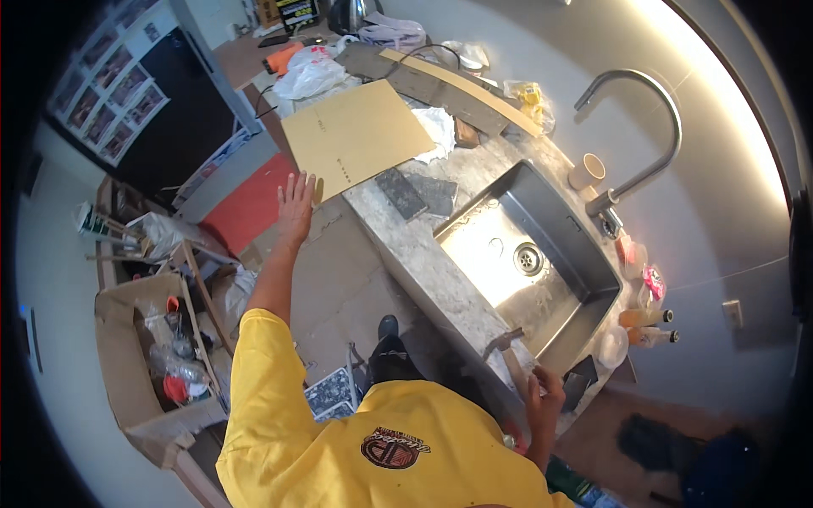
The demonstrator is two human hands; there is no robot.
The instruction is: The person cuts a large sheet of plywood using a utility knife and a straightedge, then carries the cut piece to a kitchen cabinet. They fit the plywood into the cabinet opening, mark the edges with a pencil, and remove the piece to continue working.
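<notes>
My left hand (295, 207) reaches out, fingers spread, at the near left corner of a flat tan board (356, 135). Its fingertips are at the board's edge; whether they press on it, I cannot tell. The board lies at the far end of the stone counter (398, 241) and juts past its left edge. Low on the right, my right hand (544, 402) is closed around the handle of a hammer (513, 366). The hammer's head points away from me, over the counter's front edge beside the sink.
A steel sink (559, 292) with a tall curved tap (673, 127) fills the counter's right side. Dark tiles (402, 195) lie near the board. A paper cup (588, 172) and bottles (645, 318) line the wall. On the left stands a cardboard box (127, 364) of odds and ends.
</notes>
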